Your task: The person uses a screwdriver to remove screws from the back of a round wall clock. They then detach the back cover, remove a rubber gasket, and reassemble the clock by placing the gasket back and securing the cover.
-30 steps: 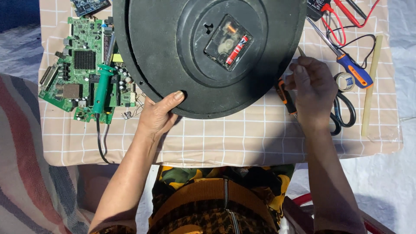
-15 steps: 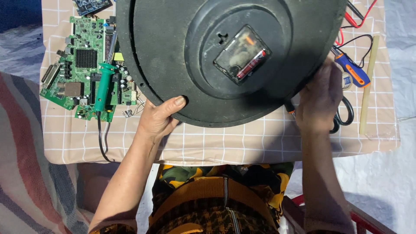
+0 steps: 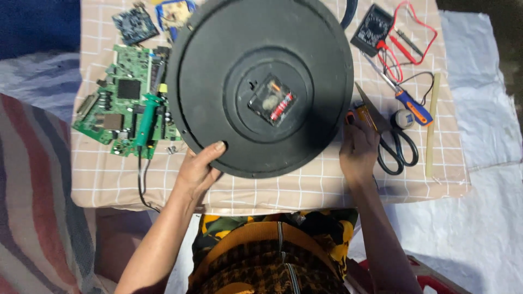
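a checked beige cloth (image 3: 272,188) covers the table across the upper two thirds of the frame. on it, filling the upper centre, lies a big round black disc (image 3: 218,71), back side up, with a clear-covered mechanism box (image 3: 272,100) in its middle showing a red part inside. the left hand (image 3: 197,170) grips the disc's lower left edge, thumb laid over the top face and the other fingers tucked out of sight beneath. the right hand (image 3: 358,149) sits at the disc's lower right edge, fingers curled together around an orange-handled tool (image 3: 359,115); whether it also touches the disc i cannot tell.

at the left of the frame, a green circuit board (image 3: 117,109) lies just beside the disc, with a green-handled soldering iron (image 3: 146,118) resting across it. a smaller dark board (image 3: 135,25) sits in the upper left. to the right of the frame lie black-handled scissors (image 3: 393,140), a blue and orange screwdriver (image 3: 413,106), a black multimeter (image 3: 371,26) with red leads (image 3: 406,51), and a pale stick (image 3: 433,122).
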